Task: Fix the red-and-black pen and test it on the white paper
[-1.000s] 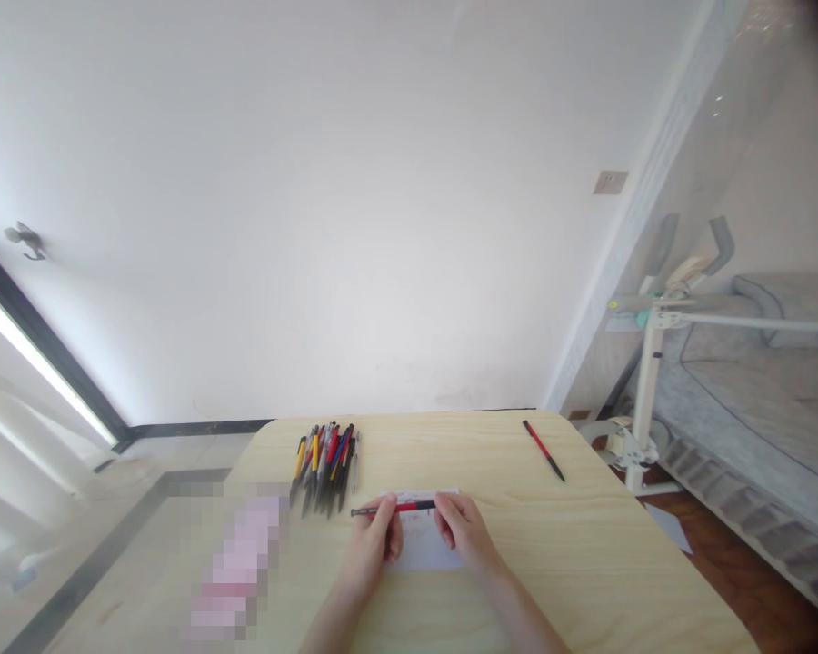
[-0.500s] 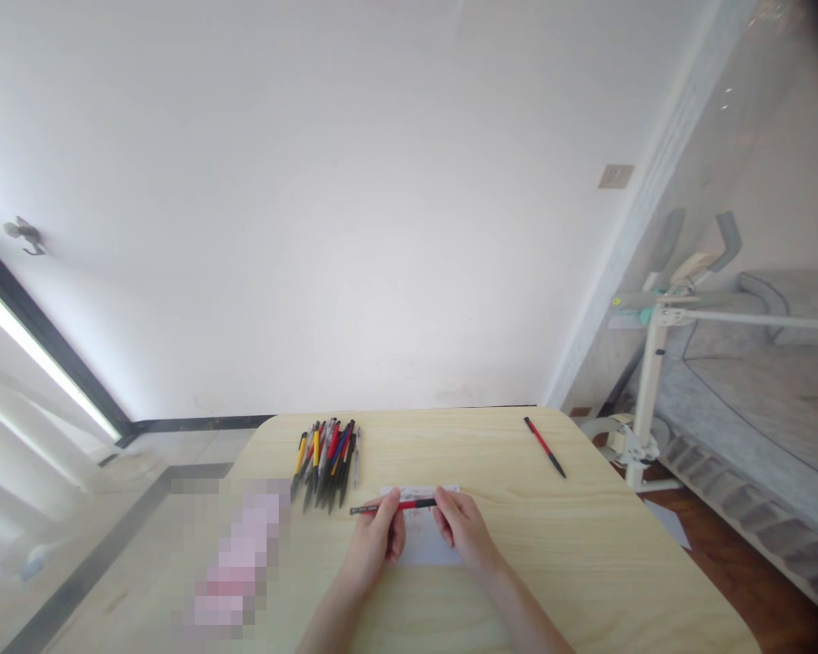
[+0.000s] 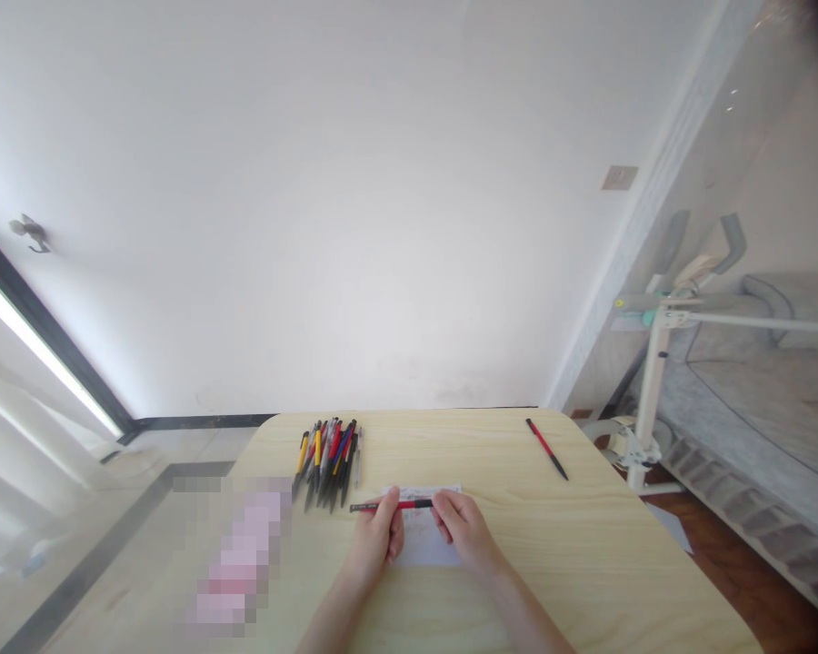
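A red and black pen (image 3: 409,505) lies level between my two hands, above a sheet of paper. My left hand (image 3: 380,530) is closed round its left part, with the black end sticking out past the thumb. At the other end, my right hand (image 3: 459,520) pinches the black grip, and the fingertips hide the tip. Below both hands, the white paper (image 3: 426,545) on the table bears some dark scribbles near its top.
A pile of several pens (image 3: 327,463), yellow, red, blue and black, lies at the table's back left. Another red and black pen (image 3: 547,449) rests alone at the back right. The pale wooden table (image 3: 586,563) meets a white wall. A pixelated pink patch (image 3: 242,554) shows at left.
My right hand has shifted very slightly left along the pen, covering a little more of its black grip. My left hand keeps its hold.
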A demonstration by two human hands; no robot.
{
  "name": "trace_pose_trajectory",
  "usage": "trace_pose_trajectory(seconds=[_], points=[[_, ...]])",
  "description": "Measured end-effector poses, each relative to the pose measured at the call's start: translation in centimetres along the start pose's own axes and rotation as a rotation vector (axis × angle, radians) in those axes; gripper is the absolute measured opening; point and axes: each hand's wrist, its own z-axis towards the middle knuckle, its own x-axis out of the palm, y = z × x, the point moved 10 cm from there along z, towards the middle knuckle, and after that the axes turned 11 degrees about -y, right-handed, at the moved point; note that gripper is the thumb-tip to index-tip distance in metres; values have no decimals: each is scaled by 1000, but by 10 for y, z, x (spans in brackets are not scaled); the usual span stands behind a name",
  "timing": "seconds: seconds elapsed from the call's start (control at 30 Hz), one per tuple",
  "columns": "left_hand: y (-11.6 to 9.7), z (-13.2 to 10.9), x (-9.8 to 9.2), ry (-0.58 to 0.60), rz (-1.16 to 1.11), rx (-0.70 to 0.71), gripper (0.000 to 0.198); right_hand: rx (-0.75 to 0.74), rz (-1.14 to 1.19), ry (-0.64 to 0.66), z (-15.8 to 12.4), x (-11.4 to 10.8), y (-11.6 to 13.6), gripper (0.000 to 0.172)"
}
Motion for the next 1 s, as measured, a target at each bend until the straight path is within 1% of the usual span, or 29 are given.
trace_pose_trajectory(seconds=[0.17, 0.5, 0.67, 1.0], points=[[1, -1, 2, 8, -20, -19, 48, -10, 9, -15, 1, -1, 1, 47], [-2, -1, 2, 10, -18, -3, 48, 11, 39, -14, 2, 1, -4, 47], [-3, -1, 3, 15, -34, -3, 47, -17, 18, -62, 4, -3, -4, 47], [-6, -2, 7, 30, -46, -32, 47, -38, 25, -112, 2, -7, -1, 46]])
